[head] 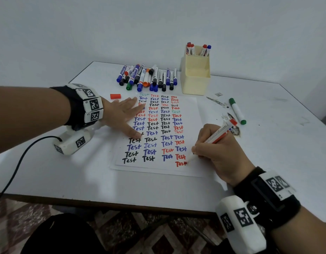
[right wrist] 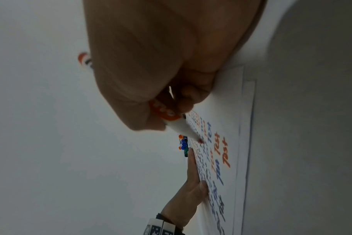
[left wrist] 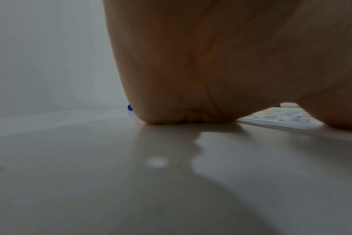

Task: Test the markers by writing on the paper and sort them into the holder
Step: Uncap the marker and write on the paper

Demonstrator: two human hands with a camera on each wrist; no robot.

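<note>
Nearest the head camera, the right hand (head: 216,153) grips a red marker (head: 216,136) in a writing hold, fingers and thumb curled round its barrel, the heel of the hand resting on the lower right part of the paper. Under everything spreads the white table (head: 67,176), set against a plain pale wall. On its middle lies the paper (head: 190,116), a white sheet filled with four columns of the word "Test" in black, blue, red and a little green. Flat on the paper's left edge rests the left hand (head: 121,114), fingers straight and spread, palm down, holding nothing. Behind the sheet's far right corner stands the cream holder (head: 195,83), a stepped box whose tall back compartment has four capped markers upright in it, red and blue. Left of it, along the far edge of the paper, lies a pile of markers (head: 149,77) in blue, black, green and orange. A green marker (head: 237,110) lies alone on the table to the right of the sheet. The red marker's tip sits at the end of the lowest red "Test" in the right column, and a loose red cap (head: 115,96) lies beside the left hand's wrist.
</note>
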